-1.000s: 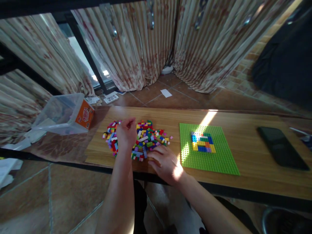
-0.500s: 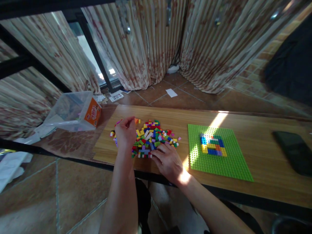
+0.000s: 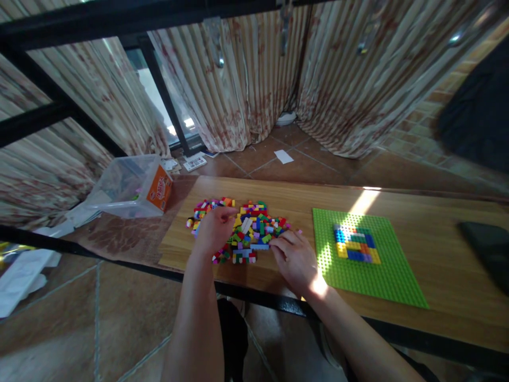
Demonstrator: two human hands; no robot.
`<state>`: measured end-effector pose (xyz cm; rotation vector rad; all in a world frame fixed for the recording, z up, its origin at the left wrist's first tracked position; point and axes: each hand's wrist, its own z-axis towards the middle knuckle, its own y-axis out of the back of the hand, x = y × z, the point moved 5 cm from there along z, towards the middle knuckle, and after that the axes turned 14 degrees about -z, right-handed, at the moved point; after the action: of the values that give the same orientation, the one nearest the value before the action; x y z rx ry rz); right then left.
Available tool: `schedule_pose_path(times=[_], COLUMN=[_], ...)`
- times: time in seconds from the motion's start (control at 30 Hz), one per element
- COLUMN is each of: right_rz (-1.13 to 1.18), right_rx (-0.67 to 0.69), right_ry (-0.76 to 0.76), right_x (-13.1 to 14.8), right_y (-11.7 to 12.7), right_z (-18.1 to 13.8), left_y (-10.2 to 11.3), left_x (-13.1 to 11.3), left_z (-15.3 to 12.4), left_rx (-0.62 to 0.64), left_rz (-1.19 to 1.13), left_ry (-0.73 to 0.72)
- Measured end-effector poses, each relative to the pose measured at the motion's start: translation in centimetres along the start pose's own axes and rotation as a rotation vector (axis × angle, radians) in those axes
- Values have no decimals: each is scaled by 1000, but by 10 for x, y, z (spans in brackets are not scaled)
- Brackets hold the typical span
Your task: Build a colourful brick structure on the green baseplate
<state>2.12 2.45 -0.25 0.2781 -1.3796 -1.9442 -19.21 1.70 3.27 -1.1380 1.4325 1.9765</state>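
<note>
Bricks (image 3: 250, 228), small, loose and mixed in colour, lay in one heap on the near-left part of the wooden table (image 3: 417, 212). That was where both hands were. Reds, yellows, greens, blues, purples and whites were jumbled with no sorting that I could see.

My read on progress was early. Only a small flat patch of bricks (image 3: 356, 244), in blue, yellow, green and orange, sat pressed onto the green baseplate (image 3: 358, 281). Most of the plate's studs were bare, and the bulk of the pieces were unused in the heap.

The left hand (image 3: 212, 231) was on the heap's left side with its fingers curled in and thumb meeting forefinger. I couldn't tell whether a brick was pinched in there. The right hand (image 3: 296, 260) lay palm down with flat, relaxed fingers and gripped nothing. Its fingertips touched the heap's near-right edge, just beside the baseplate.

The baseplate lay right of the heap, with a sun stripe across its left edge. A clear plastic bin (image 3: 127, 185) with an orange label stood left of the table, tilted. A dark phone (image 3: 487, 249) lay at the far right, well apart. Striped curtains (image 3: 246, 79) hung behind, over a tiled floor.
</note>
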Motion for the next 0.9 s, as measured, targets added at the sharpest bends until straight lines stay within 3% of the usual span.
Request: schedule_pose_path(times=[0.2, 0.37, 0.67, 0.9], right_rz=[54, 73, 86, 77], right_rx=[-36, -29, -23, -59], right_ry=[4, -15, -10, -17], right_x=[0, -2, -4, -7], right_y=[0, 2, 3, 4], right_z=[0, -1, -1, -3], left_y=[-8, -29, -53, -58], left_x=[-9, -17, -18, -22], left_z=[4, 18, 23, 18], left_rx=[-20, -34, 50, 74], left_rz=[161, 295, 374, 313], left_ry=[-98, -185, -200, -156])
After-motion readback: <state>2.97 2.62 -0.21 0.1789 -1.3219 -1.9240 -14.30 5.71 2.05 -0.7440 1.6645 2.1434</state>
